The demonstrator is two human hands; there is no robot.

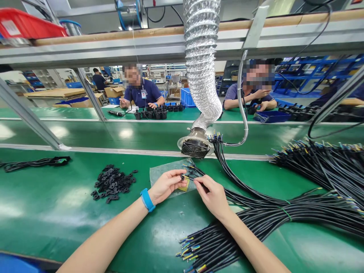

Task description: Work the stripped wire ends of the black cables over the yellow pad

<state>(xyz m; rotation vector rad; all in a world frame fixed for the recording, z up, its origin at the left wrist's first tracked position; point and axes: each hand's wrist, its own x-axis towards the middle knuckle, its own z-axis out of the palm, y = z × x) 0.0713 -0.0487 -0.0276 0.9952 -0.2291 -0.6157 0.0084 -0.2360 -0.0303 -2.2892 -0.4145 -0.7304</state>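
My left hand (167, 185), with a blue wristband, pinches a small black plastic part (182, 176) between thumb and fingers. My right hand (212, 194) grips a black cable (191, 177) close to its stripped end, whose thin coloured wires meet the black part; whether they pass through it is too small to tell. Under both hands lies a clear plastic bag (159, 172) with a yellow piece (185, 185) beside the left fingers. Left of my hands is a heap of small flat black parts (113, 182). Bundled black cables (256, 216) run beneath my right forearm.
A foil duct (201, 57) hangs down to a round fan-like intake (195, 146) just beyond my hands. More cables (318, 163) are piled at right. A coiled black cord (34, 163) lies at left. Two people work across the green bench (57, 212).
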